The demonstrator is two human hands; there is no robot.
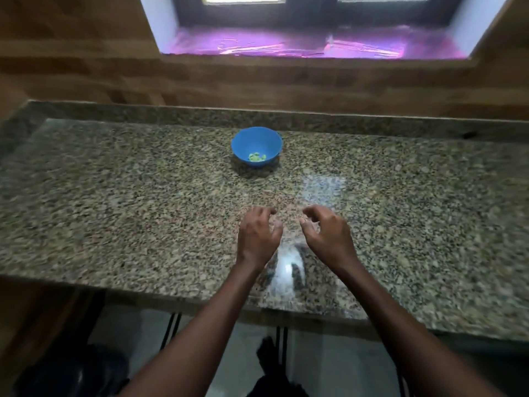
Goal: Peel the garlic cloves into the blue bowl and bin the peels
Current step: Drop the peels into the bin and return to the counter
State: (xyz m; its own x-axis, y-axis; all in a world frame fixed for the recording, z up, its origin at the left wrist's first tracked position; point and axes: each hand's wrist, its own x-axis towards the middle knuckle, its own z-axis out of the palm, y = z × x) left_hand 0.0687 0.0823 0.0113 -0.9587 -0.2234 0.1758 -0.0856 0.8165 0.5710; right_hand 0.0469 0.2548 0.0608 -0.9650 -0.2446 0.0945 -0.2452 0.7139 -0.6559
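A small round blue plastic bowl stood upright on the speckled grey-brown granite countertop, toward the back of the slab and just short of its raised granite rear lip. Its inside was smooth and glossy, and at the bottom lay a small cluster of pale greenish-white peeled garlic cloves, bunched together against the near side of the floor of the bowl; the blur made their count impossible to tell.

Well in front of the bowl, nearer the counter's front edge, both bare hands hovered low over the stone. The left hand sat directly in front of the bowl with its fingers loosely curled downward, nothing visible in them. The right hand was just beside it, a narrow gap between the two, fingers likewise hooked and thumb bent inward, gripping nothing that could be made out. Whether fingertips touched the granite was unclear.
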